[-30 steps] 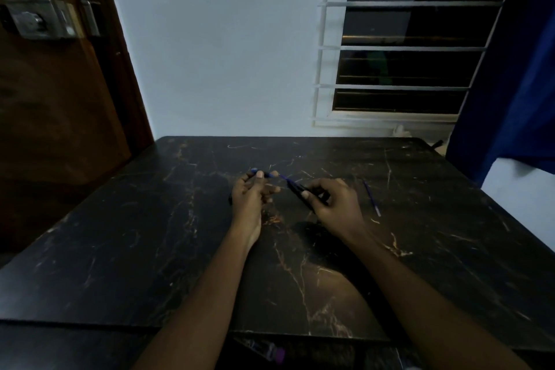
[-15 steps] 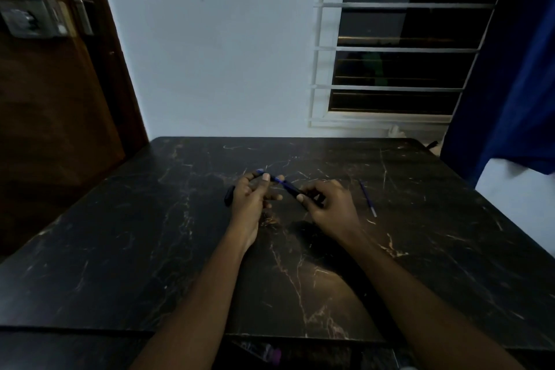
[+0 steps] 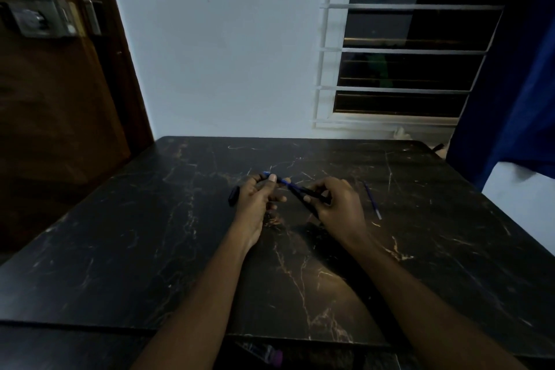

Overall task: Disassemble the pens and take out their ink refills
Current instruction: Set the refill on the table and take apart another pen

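left hand (image 3: 257, 204) pinches the far end of a thin blue ink refill (image 3: 290, 186) over the middle of the black marbled table (image 3: 144, 237). right hand (image 3: 341, 204) is curled round the dark plastic pen barrel (image 3: 314, 194). a second slim blue refill (image 3: 371, 201) lies just to the right.

Pretty dim room: black gold-veined marble-look table (image 3: 450, 249), plain pale wall (image 3: 225, 54) behind, white-barred dark window (image 3: 405, 51), blue curtain (image 3: 516, 84) right, brown wooden door (image 3: 54, 129) with metal lock (image 3: 39, 16) left.
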